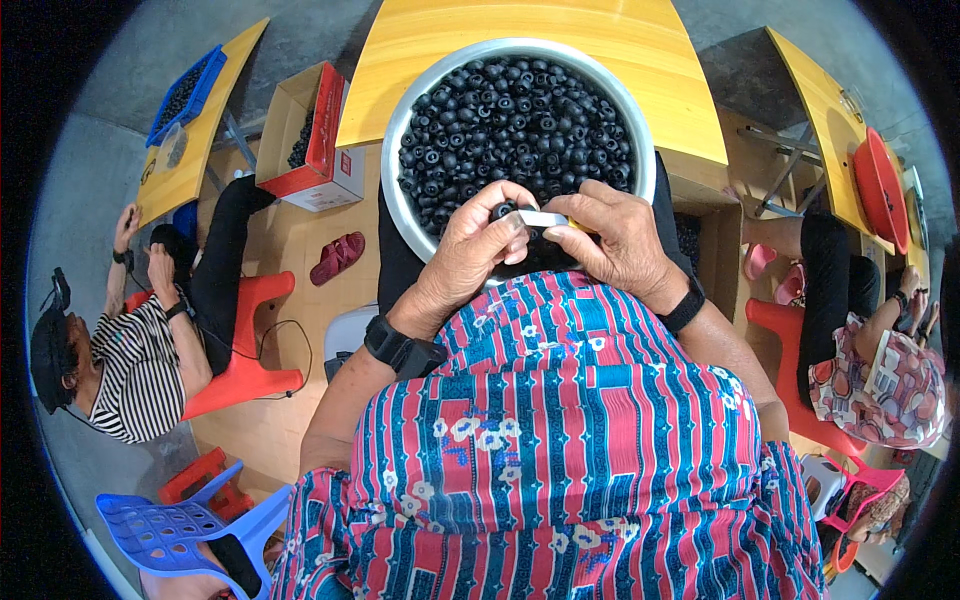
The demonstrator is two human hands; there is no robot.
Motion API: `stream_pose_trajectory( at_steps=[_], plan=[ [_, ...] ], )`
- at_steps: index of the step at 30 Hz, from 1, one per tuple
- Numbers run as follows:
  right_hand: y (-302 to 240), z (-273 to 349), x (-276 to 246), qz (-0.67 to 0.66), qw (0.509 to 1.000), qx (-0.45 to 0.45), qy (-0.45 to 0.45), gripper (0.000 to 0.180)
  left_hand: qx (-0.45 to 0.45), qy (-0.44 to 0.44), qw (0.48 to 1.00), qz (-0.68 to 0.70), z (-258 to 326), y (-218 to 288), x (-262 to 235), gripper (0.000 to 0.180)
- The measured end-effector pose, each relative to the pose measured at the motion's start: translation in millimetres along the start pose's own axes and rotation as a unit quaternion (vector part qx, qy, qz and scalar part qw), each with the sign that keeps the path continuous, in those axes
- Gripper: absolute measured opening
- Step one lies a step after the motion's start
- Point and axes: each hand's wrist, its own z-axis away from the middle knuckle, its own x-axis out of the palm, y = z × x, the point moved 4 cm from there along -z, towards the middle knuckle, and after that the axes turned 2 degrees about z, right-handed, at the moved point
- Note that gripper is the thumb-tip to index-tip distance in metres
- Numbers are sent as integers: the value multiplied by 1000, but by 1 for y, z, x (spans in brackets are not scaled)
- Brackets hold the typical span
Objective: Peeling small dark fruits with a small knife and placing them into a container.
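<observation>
In front of me a wide metal basin (391,160) holds a heap of small round black pieces (515,130), many with a round opening in one end. Over its near rim, my left hand (472,240) pinches one such black piece (502,211) between thumb and fingers. My right hand (622,240) grips a small knife (543,218) with a short, flat, pale blade; a bit of yellow shows at its grip. The blade reaches across to the left fingertips, beside the black piece. Whether it cuts into the piece is hidden by my fingers.
A yellow wooden table (540,18) stands beyond the basin. At left are an open red-and-white carton (318,165), a red slipper (338,258) and a seated person (150,360) on a red stool. Another person (880,370) sits at right near a red basin (880,190).
</observation>
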Motion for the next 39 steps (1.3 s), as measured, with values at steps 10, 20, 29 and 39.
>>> stream_pose_trajectory(
  at_steps=[10,20,29,39],
  plan=[
    [16,-1,4,-40,992,76,88,25,-28,-34,999,-7,1,42,13,24],
    [29,10,25,-92,979,179,-30,35,-279,-156,938,-136,-54,56,107,8],
    [19,7,24,-180,978,35,103,30,-302,-201,925,-109,-123,-23,193,57],
    [17,8,16,-134,983,34,123,25,-215,-172,928,-252,-108,4,183,53]
  ],
)
